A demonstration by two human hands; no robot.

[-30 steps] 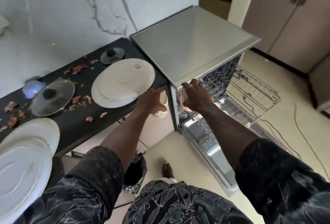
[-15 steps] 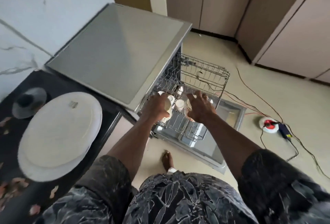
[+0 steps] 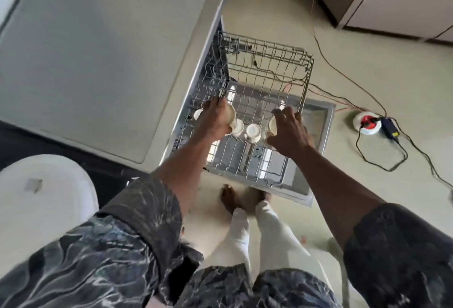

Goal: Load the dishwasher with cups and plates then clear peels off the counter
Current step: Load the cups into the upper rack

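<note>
— Where are we holding the cups?
— We are gripping a cream cup [image 3: 231, 114] in our left hand [image 3: 214, 122], fingers curled round it, over the left part of the dishwasher's [image 3: 98, 50] pulled-out wire rack [image 3: 282, 62].
— And on the right?
— Our right hand [image 3: 290, 133] is wrapping round a second cup [image 3: 272, 125], near the rack's right edge.
— What are we seeing between them?
— Two racked cups [image 3: 253, 133] are sitting between our hands, and a fifth cup [image 3: 197, 113] is sitting just left of our left hand. A white plate [image 3: 49, 197] is lying on the dark counter [image 3: 19, 142], near left.
</note>
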